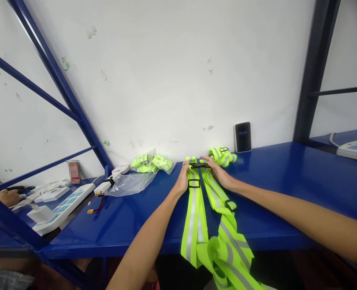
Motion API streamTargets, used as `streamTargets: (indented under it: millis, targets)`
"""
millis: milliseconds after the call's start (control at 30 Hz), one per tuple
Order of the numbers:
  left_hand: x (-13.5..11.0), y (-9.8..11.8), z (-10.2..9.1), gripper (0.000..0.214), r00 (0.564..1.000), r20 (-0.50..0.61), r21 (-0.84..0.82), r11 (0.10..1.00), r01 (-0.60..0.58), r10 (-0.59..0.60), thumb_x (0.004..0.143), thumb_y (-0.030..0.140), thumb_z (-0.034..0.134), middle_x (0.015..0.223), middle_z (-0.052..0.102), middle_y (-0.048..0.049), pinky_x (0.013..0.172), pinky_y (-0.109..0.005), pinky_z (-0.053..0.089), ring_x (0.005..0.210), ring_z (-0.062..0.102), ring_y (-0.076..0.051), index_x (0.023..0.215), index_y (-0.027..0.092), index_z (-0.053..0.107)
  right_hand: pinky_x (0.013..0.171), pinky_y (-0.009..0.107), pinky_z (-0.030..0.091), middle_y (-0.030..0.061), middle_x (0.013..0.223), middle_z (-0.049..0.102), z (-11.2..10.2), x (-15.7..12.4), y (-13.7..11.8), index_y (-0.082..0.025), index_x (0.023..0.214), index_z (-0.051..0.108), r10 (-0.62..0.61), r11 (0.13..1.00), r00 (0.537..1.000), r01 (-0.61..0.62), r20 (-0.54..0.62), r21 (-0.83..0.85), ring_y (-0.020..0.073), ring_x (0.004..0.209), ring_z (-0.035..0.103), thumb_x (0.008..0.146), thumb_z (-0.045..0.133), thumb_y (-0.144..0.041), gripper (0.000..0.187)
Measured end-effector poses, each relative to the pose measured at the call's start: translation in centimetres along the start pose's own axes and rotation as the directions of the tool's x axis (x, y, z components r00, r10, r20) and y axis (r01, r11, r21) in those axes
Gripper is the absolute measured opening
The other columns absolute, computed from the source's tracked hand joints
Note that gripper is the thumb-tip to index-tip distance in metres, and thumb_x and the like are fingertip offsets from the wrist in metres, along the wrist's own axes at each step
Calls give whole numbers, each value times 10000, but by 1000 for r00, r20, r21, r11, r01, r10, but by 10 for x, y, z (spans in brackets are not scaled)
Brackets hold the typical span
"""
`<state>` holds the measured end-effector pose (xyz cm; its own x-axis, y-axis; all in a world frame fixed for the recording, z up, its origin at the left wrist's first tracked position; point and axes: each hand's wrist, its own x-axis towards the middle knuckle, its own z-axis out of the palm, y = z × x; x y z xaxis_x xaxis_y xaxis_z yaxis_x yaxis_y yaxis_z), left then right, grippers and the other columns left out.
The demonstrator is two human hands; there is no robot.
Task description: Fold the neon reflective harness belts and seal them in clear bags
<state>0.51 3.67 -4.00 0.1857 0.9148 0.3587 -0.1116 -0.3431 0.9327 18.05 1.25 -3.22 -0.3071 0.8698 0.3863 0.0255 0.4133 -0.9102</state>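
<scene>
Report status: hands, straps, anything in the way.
Left hand, right hand at black buckle. Reflective straps drape over table edge. Rolled bundle close beyond right hand.

The blue table carries neon straps, a clear bag — and a black-screened device.

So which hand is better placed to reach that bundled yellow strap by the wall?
Probably the right hand: it is close to the bundled strap, while the left hand is farther off, beyond the loose straps. Both hands are at the black buckle, though.
</scene>
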Motion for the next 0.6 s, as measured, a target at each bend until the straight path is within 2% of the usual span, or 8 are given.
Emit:
streamTargets:
  millis: [100, 167, 233, 300, 400, 467, 600]
  targets:
    - [1, 1, -5, 493, 997, -49, 45, 997, -55, 58, 907, 577, 446, 1157, 675, -68, 1060, -386, 385, 1235, 526, -249, 1148, 188, 629, 1110, 415, 366, 38, 1453, 478, 2, 0, -5, -265, 1396, 427, 4, 1000, 999, -3, -42, 22, 246, 1346, 437, 921, 423, -427, 502]
    - [1, 4, -7, 467, 993, -62, 87, 992, -90, 96, 899, 571, 473, 1158, 669, -61, 1048, -371, 389, 1213, 536, -239, 1111, 185, 631, 1095, 417, 389, 68, 1413, 523, 2, -1, -11, -254, 1401, 422, 104, 990, 990, -93, -96, 108, 253, 1298, 492, 862, 562, -363, 567]
    - [1, 8, -8, 441, 992, -52, 107, 988, -108, 114, 877, 567, 520, 1106, 678, -60, 1005, -353, 417, 1141, 573, -232, 1046, 176, 632, 1007, 421, 478, 94, 1253, 642, 1, -2, -17, -238, 1387, 431, 231, 945, 969, -201, -92, 256, 257, 1143, 614, 810, 646, -293, 618]
    - [0, 12, -7, 414, 994, -35, 63, 993, -102, 104, 849, 553, 578, 1044, 689, -52, 956, -342, 445, 1064, 607, -224, 1010, 174, 623, 879, 401, 553, 91, 1049, 720, -1, -3, -23, -205, 1260, 537, 302, 884, 953, -271, -25, 380, 250, 951, 691, 785, 683, -254, 500]
    - [-2, 18, -4, 414, 999, -16, -104, 994, -39, 37, 821, 525, 639, 1034, 701, -55, 936, -351, 460, 1015, 638, -225, 1043, 176, 617, 709, 339, 591, 90, 842, 738, -4, -4, -29, -156, 957, 648, 338, 820, 935, -347, 105, 455, 219, 733, 703, 779, 706, -230, 201]
    - [-3, 20, -1, 455, 1000, 13, -205, 979, 17, -15, 809, 530, 654, 1046, 708, -73, 932, -366, 467, 1003, 653, -240, 1086, 171, 623, 643, 294, 588, 77, 761, 727, -4, -5, -30, -147, 863, 646, 333, 808, 934, -352, 126, 473, 191, 661, 690, 783, 718, -225, 133]
    - [-7, 24, 4, 545, 990, 95, -259, 957, 128, -107, 793, 572, 652, 958, 724, -85, 823, -351, 500, 855, 682, -232, 1145, 156, 623, 579, 262, 584, 14, 658, 679, 1, -4, -28, -184, 877, 598, 262, 825, 964, -247, 43, 508, 151, 578, 659, 817, 711, -270, 155]
